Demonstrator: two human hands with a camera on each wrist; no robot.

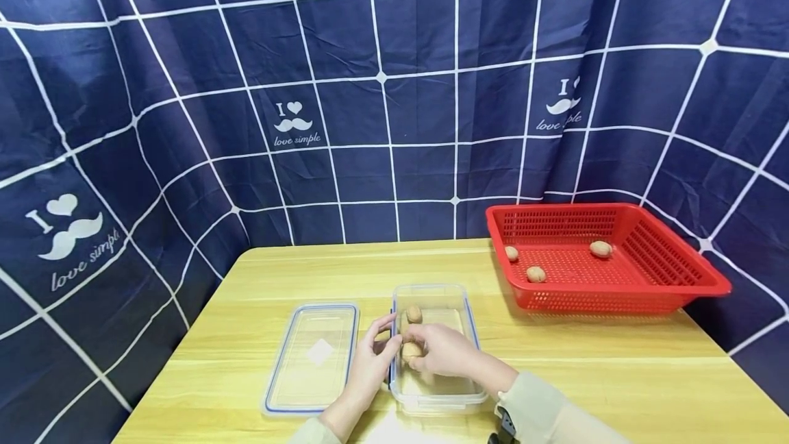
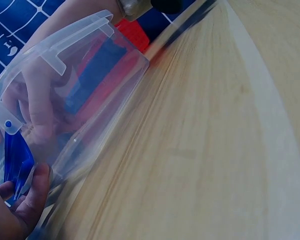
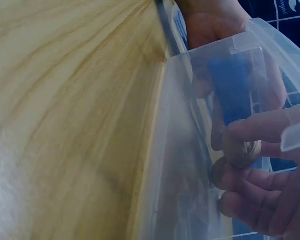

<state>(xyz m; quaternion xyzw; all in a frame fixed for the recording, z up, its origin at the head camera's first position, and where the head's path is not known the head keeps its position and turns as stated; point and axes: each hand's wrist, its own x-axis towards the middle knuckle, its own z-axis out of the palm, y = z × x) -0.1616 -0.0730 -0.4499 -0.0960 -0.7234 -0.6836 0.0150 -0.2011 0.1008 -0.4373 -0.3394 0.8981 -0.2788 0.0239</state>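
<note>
A clear plastic food container stands on the table with its long side toward my left hand. My right hand reaches down into it and pinches a walnut between thumb and fingers, near the left wall. Another walnut lies farther back inside. At the left rim, my left hand holds the container's side, with thumb and fingers around a blue latch flap. Through the clear wall, the right wrist view shows the pinched walnut close by the left hand.
The container's clear lid, blue-edged with a white square label, lies flat to the left. A red plastic basket at the back right holds walnuts. Behind the wooden table hangs a blue checked curtain.
</note>
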